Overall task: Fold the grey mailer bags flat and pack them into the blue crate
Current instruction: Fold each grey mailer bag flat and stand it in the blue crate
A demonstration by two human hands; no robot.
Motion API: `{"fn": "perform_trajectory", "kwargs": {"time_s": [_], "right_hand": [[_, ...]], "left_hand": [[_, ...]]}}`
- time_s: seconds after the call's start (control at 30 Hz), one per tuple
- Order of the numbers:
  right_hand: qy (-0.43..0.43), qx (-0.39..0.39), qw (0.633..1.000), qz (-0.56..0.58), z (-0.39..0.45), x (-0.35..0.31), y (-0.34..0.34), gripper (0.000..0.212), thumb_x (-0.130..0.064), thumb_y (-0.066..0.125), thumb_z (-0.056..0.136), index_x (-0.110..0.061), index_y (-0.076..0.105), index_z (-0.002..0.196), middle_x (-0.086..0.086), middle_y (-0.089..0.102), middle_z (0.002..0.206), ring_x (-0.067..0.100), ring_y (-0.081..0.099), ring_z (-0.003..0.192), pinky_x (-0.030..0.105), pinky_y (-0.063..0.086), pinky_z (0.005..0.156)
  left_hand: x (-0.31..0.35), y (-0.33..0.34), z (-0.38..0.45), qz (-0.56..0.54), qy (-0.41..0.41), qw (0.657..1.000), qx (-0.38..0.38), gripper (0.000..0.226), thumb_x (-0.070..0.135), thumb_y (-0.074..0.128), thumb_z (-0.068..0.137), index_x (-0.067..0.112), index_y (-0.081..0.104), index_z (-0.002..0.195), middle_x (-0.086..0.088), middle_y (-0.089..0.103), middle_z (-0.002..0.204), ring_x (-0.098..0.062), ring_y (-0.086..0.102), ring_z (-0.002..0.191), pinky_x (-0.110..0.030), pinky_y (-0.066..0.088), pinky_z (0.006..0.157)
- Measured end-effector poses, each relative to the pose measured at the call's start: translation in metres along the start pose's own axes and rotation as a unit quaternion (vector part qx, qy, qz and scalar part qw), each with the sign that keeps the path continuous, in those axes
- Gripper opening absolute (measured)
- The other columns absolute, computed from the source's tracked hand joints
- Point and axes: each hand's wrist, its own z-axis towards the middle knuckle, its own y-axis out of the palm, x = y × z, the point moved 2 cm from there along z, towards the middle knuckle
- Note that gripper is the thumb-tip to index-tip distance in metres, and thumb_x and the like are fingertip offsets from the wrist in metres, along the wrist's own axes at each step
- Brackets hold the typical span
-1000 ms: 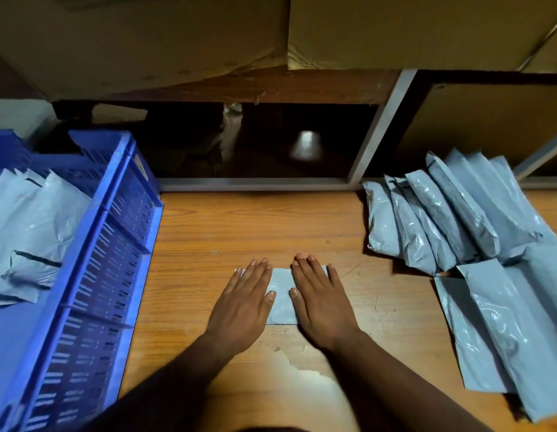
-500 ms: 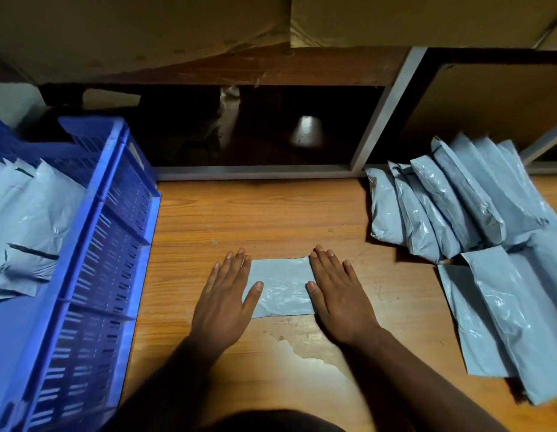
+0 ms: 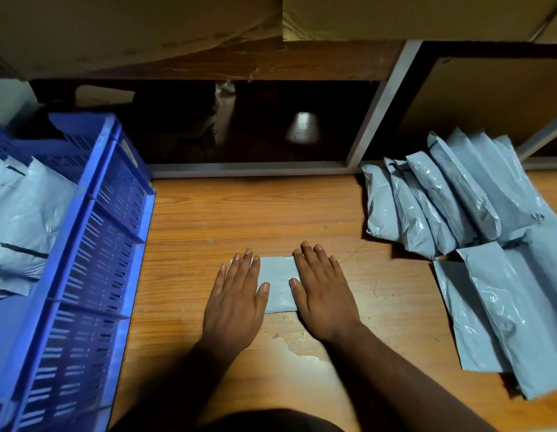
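A small folded grey mailer bag point(image 3: 278, 283) lies flat on the wooden table point(image 3: 239, 219). My left hand point(image 3: 236, 297) presses its left part with straight fingers. My right hand point(image 3: 322, 294) presses its right part the same way; only the bag's middle strip shows between them. At the left stands the blue crate point(image 3: 93, 254), with several folded grey bags point(image 3: 24, 219) inside. A pile of grey mailer bags point(image 3: 451, 207) lies at the right, partly leaning, and flat ones point(image 3: 501, 310) lie nearer the front.
Behind the table runs a grey metal frame point(image 3: 377, 110) with a dark opening below a wooden shelf. Cardboard boxes point(image 3: 411, 17) sit above it. A chipped patch point(image 3: 289, 347) marks the table surface near my wrists.
My hands spread apart over the bag half a second ago and have now slid back toward each other, covering more of it. The bag stays in place.
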Motion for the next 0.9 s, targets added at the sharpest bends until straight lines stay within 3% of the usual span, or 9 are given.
{"fn": "perform_trajectory", "kwargs": {"time_s": [0.27, 0.4, 0.47, 0.53, 0.57, 0.67, 0.77, 0.83, 0.9], "right_hand": [[0.029, -0.022, 0.999, -0.021, -0.019, 0.022, -0.009, 0.070, -0.061, 0.008, 0.107, -0.024, -0.001, 0.166, -0.008, -0.010, 0.172, 0.010, -0.016, 0.157, 0.043, 0.000, 0.129], [0.030, -0.047, 0.998, -0.009, -0.016, 0.017, -0.014, 0.071, -0.061, 0.011, 0.106, -0.024, 0.001, 0.166, -0.005, -0.008, 0.173, 0.015, -0.012, 0.159, 0.042, -0.002, 0.129], [0.015, -0.039, 0.999, 0.024, -0.008, 0.019, -0.033, 0.067, -0.059, 0.023, 0.107, -0.023, 0.018, 0.163, -0.002, 0.025, 0.169, 0.024, 0.020, 0.156, 0.043, 0.021, 0.124], [0.012, -0.010, 0.999, 0.037, 0.004, 0.022, -0.052, 0.061, -0.053, 0.039, 0.106, -0.021, 0.032, 0.158, 0.003, 0.058, 0.140, 0.028, 0.052, 0.128, 0.042, 0.045, 0.100], [0.011, -0.014, 1.000, 0.023, 0.010, 0.022, -0.058, 0.061, -0.049, 0.045, 0.105, -0.020, 0.033, 0.158, 0.005, 0.061, 0.133, 0.028, 0.055, 0.120, 0.042, 0.049, 0.092], [0.014, -0.059, 0.998, -0.019, 0.026, 0.018, -0.060, 0.059, -0.041, 0.056, 0.101, -0.018, 0.041, 0.154, 0.008, 0.056, 0.134, 0.030, 0.051, 0.121, 0.041, 0.052, 0.091], [0.018, -0.058, 0.998, 0.015, 0.034, 0.017, -0.062, 0.040, -0.035, 0.064, 0.097, -0.018, 0.063, 0.133, 0.008, 0.056, 0.121, 0.029, 0.053, 0.116, 0.037, 0.051, 0.089], [0.020, -0.062, 0.997, 0.036, 0.035, 0.017, -0.064, 0.032, -0.031, 0.068, 0.094, -0.018, 0.067, 0.123, 0.006, 0.055, 0.119, 0.026, 0.051, 0.115, 0.035, 0.049, 0.091], [0.021, -0.064, 0.996, 0.063, 0.035, 0.017, -0.066, 0.023, -0.026, 0.071, 0.092, -0.020, 0.066, 0.113, 0.002, 0.056, 0.117, 0.022, 0.053, 0.112, 0.034, 0.049, 0.089]], "left_hand": [[-0.011, -0.013, -0.007, 0.008, -0.043, 0.998, -0.037, 0.085, 0.077, -0.007, 0.092, 0.029, -0.011, 0.162, 0.010, -0.021, 0.167, -0.011, -0.020, 0.154, -0.037, -0.012, 0.126], [-0.011, -0.018, -0.010, 0.001, -0.048, 0.997, -0.054, 0.089, 0.078, -0.007, 0.090, 0.027, -0.005, 0.163, 0.008, -0.015, 0.169, -0.013, -0.015, 0.156, -0.036, -0.013, 0.124], [-0.011, -0.030, -0.005, -0.050, -0.043, 0.997, -0.040, 0.082, 0.075, 0.006, 0.097, 0.027, 0.006, 0.164, 0.006, 0.005, 0.172, -0.014, 0.001, 0.158, -0.035, -0.003, 0.127], [-0.014, -0.041, 0.005, -0.096, -0.046, 0.994, 0.001, 0.071, 0.065, 0.025, 0.103, 0.028, 0.018, 0.163, 0.003, 0.032, 0.165, -0.019, 0.026, 0.152, -0.035, 0.018, 0.124], [-0.016, -0.046, 0.010, -0.113, -0.059, 0.992, 0.010, 0.068, 0.061, 0.034, 0.104, 0.028, 0.022, 0.162, 0.003, 0.040, 0.160, -0.022, 0.034, 0.146, -0.037, 0.027, 0.120], [-0.021, -0.058, 0.026, -0.143, -0.090, 0.985, -0.020, 0.069, 0.057, 0.053, 0.099, 0.025, 0.036, 0.158, 0.000, 0.053, 0.139, -0.025, 0.044, 0.131, -0.035, 0.042, 0.100], [-0.023, -0.065, 0.038, -0.101, -0.062, 0.986, -0.119, 0.070, 0.052, 0.064, 0.095, 0.026, 0.041, 0.156, -0.004, 0.038, 0.150, -0.028, 0.033, 0.140, -0.037, 0.039, 0.108], [-0.021, -0.068, 0.044, -0.062, -0.038, 0.981, -0.181, 0.071, 0.050, 0.066, 0.094, 0.028, 0.039, 0.156, -0.004, 0.017, 0.165, -0.032, 0.018, 0.149, -0.044, 0.033, 0.117], [-0.018, -0.071, 0.047, -0.064, -0.033, 0.977, -0.200, 0.061, 0.046, 0.070, 0.091, 0.028, 0.050, 0.145, -0.003, 0.019, 0.164, -0.030, 0.018, 0.149, -0.045, 0.031, 0.116]]}}
